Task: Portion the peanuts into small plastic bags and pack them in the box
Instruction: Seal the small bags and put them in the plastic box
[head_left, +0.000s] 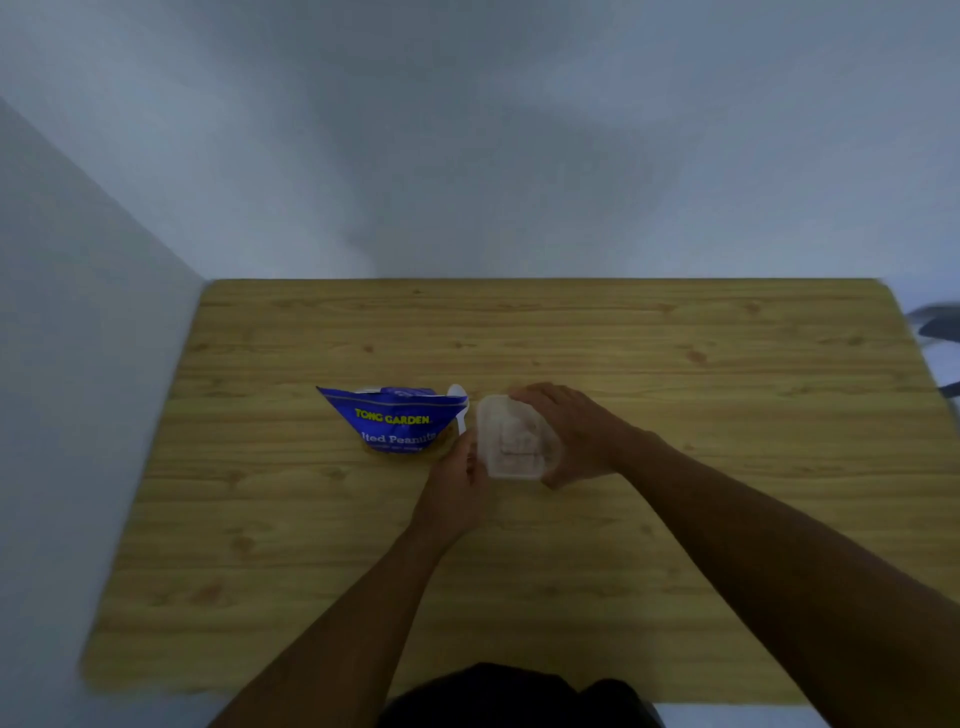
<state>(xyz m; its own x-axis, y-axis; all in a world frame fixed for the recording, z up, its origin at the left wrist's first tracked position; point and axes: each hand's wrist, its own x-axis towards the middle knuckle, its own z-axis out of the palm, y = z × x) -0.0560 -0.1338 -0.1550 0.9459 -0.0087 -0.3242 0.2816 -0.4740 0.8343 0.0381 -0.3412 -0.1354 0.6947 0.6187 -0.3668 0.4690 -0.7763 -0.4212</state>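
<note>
A clear plastic box (506, 436) with its lid on sits at the middle of the wooden table (675, 374); pale contents show dimly through it. My right hand (576, 434) grips the box from its right side, fingers curled over the far edge. My left hand (457, 486) holds the box's near left corner. To the left of the box stands an open blue peanut bag (395, 423). Between the bag and the box lies a white plastic spoon (458, 405). The frame is blurred.
Grey walls close the table on the left and at the back. A dark object (937, 325) lies beyond the table's right edge.
</note>
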